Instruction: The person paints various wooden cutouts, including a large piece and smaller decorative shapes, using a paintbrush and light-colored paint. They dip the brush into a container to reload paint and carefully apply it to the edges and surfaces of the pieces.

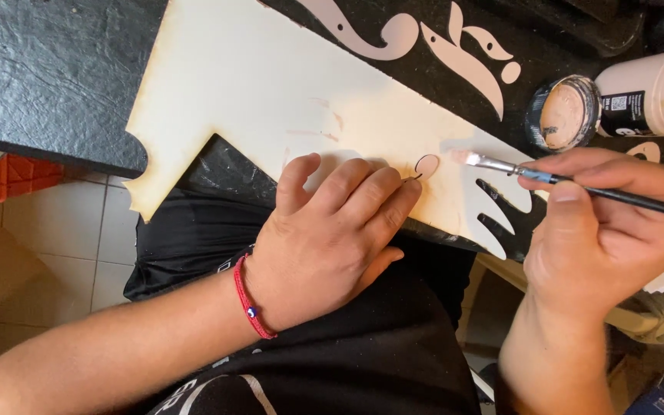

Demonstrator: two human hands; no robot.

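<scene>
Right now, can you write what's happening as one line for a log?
left hand: flat on cream wooden cutout | right hand: holds paintbrush, tip on cutout | open paint jar: behind

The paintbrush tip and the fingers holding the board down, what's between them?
In the head view, a small oval cutout in the cream wooden board lies between the paintbrush bristles and the left hand.

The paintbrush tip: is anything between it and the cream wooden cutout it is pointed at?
Nothing visible. The paintbrush, held in the right hand, has its bristles right over the wooden cutout, near a small oval hole. The left hand presses on the board just left of that spot, beside the bristles, not under them.
</scene>
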